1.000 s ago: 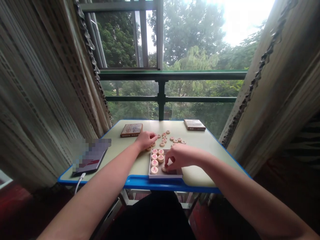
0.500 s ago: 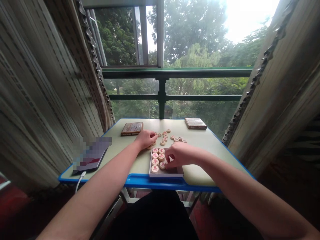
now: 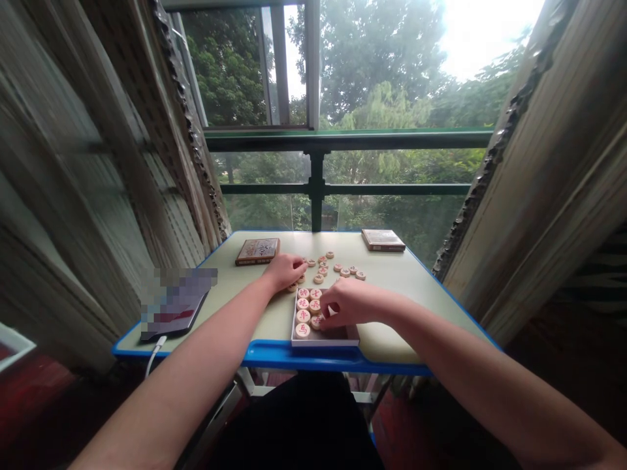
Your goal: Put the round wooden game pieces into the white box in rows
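My right hand [image 3: 345, 301] is over a shallow white-edged box [image 3: 349, 342], its bent fingers at a round red-marked piece [image 3: 316, 322] in the second column. Several red-marked pieces lie in two columns on the box's left side, among them the one at the near left corner [image 3: 302, 331]. My left hand [image 3: 287, 271] rests on the table behind the box, fingers curled down beside loose pieces; whatever lies under its fingertips is hidden. More round pieces [image 3: 322, 271] are scattered on the table behind the box.
A flat brown box [image 3: 257, 251] lies at the back left, another [image 3: 383, 240] at the back right. At the left edge a dark tablet [image 3: 181, 313] has a white cable [image 3: 153, 356] plugged in. The table [image 3: 416, 287] has a blue rim.
My right hand has shifted slightly left over the box, now covering more of the second column. My left hand has hardly moved.
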Demonstrator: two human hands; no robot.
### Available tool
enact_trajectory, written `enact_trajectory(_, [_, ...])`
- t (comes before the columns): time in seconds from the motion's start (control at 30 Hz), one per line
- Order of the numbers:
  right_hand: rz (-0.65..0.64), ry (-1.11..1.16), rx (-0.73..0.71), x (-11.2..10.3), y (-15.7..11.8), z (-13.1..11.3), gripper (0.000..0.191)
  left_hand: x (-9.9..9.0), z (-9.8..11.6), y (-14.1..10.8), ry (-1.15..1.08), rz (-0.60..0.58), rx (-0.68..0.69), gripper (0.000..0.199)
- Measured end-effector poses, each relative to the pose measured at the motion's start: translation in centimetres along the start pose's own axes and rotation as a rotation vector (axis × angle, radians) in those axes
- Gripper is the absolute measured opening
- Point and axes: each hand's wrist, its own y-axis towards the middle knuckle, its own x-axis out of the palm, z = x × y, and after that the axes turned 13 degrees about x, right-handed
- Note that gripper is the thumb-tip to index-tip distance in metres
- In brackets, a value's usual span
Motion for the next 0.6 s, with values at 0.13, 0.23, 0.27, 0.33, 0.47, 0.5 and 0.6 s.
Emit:
enact_trajectory(0.13, [-0.017, 0.035, -0.043, 0.03, 0.04, 0.06, 0.016, -0.15, 0.13, 0.05, -0.015, 0.010, -0.022, 0.031])
enact_trajectory(0.23, [-0.030, 0.048, -0.044, -0.10, 0.00, 0.14, 0.015, -0.26, 0.20, 0.04, -0.028, 0.021, -0.046, 0.030])
enact_trajectory(0.27, [-0.029, 0.050, -0.039, -0.13, -0.02, 0.17, 0.015, -0.28, 0.22, 0.04, -0.029, 0.026, -0.051, 0.030])
enact_trajectory(0.33, [-0.016, 0.063, -0.031, -0.14, -0.06, 0.21, 0.019, -0.30, 0.23, 0.03, -0.026, 0.036, -0.057, 0.031])
enact_trajectory(0.47, [-0.005, 0.099, -0.048, 0.02, -0.10, 0.25, 0.022, -0.25, 0.27, 0.01, -0.012, 0.009, -0.050, 0.031])
enact_trajectory(0.5, [-0.014, 0.102, -0.058, 0.06, -0.09, 0.27, 0.021, -0.25, 0.29, 0.01, -0.005, 0.001, -0.049, 0.031])
enact_trajectory(0.6, [-0.045, 0.105, -0.086, 0.12, -0.01, 0.34, 0.020, -0.29, 0.38, 0.01, 0.017, -0.007, -0.048, 0.031])
